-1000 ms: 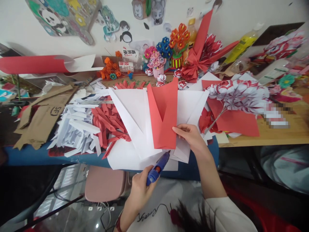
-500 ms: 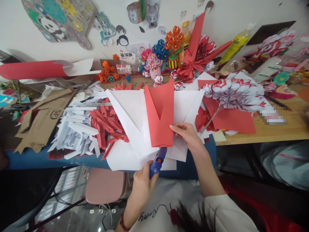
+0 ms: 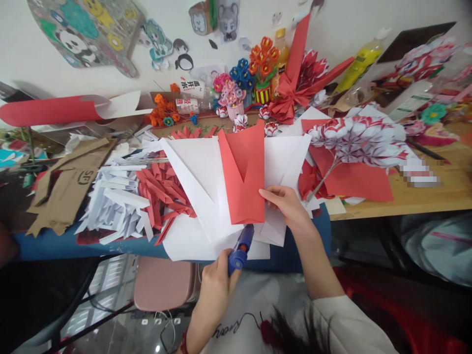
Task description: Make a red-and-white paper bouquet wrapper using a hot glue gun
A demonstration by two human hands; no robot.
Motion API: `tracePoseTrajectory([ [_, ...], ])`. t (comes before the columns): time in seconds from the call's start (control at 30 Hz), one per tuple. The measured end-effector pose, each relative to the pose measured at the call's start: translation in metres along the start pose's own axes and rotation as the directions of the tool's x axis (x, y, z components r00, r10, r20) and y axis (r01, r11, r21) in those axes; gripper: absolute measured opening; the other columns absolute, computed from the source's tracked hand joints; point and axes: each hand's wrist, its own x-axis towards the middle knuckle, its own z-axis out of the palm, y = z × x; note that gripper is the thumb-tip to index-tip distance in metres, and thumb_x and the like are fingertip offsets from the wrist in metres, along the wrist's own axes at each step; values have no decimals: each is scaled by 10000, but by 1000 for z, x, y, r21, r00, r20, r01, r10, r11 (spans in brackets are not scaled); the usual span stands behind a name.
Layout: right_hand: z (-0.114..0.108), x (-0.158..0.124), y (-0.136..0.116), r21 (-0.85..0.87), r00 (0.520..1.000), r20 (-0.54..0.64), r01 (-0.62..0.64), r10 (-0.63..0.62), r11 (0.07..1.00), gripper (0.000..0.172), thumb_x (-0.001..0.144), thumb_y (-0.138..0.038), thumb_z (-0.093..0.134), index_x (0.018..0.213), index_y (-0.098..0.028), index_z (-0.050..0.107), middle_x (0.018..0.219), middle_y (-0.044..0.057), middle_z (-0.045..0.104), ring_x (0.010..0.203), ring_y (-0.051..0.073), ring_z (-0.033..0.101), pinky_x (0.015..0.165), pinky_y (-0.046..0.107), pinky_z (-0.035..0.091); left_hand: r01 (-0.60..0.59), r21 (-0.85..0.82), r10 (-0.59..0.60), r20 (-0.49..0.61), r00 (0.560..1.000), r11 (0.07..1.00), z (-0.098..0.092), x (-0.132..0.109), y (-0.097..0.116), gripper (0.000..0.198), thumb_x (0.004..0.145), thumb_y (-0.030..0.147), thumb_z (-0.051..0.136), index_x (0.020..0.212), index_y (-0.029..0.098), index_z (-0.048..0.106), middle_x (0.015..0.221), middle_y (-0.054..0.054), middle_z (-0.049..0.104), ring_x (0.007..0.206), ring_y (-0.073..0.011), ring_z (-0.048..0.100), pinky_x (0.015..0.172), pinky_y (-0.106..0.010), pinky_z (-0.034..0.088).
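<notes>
My left hand (image 3: 216, 287) is closed round a blue glue gun (image 3: 240, 248), whose nozzle touches the bottom edge of a folded red paper piece (image 3: 245, 177). My right hand (image 3: 286, 207) pinches the right edge of that red piece and holds it down. The red piece has a V-shaped fold and lies on top of folded white paper sheets (image 3: 199, 182) that spread to both sides. All of this rests on a blue table edge (image 3: 66, 243) in front of me.
A heap of folded white strips (image 3: 114, 199) and red strips (image 3: 162, 189) lies to the left, beside cardboard scraps (image 3: 64, 184). A red-and-white paper flower bouquet (image 3: 363, 140) lies on the right. Small paper flower pots (image 3: 236, 93) and bottles stand by the wall. A pink stool (image 3: 162, 282) stands below.
The glue gun has moved up and turned more upright, so its nozzle now meets the bottom edge of the red piece. My right hand has stayed on the paper.
</notes>
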Motion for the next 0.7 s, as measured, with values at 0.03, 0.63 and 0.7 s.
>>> tracePoseTrajectory([
  [0.03, 0, 0, 0, 1, 1000, -2, -4, 4, 1000, 403, 672, -568, 830, 663, -187, 699, 602, -25, 556, 559, 99, 426, 559, 276, 312, -1, -5, 1, 12, 1000, 1000, -1, -2, -1, 220, 1042, 374, 450, 1075, 190, 566, 688, 0, 703, 496, -159, 675, 480, -234, 486],
  [0.63, -1, -1, 3, 39, 1000, -4, 10, -10, 999, 398, 703, -564, 816, 694, -188, 687, 627, -21, 571, 565, 100, 419, 542, 273, 285, -104, -13, 104, 25, 994, 994, -12, 4, 13, 284, 1071, 381, 356, 1116, 175, 547, 692, -25, 715, 538, -176, 713, 486, -236, 514],
  [0.7, -1, -1, 4, 43, 1000, -3, 14, -14, 999, 394, 709, -558, 816, 696, -187, 686, 628, -19, 561, 568, 100, 412, 533, 269, 275, -112, -23, 112, 13, 994, 993, -18, -2, 14, 285, 1069, 379, 366, 1167, 171, 535, 739, -40, 736, 564, -173, 725, 492, -230, 526],
])
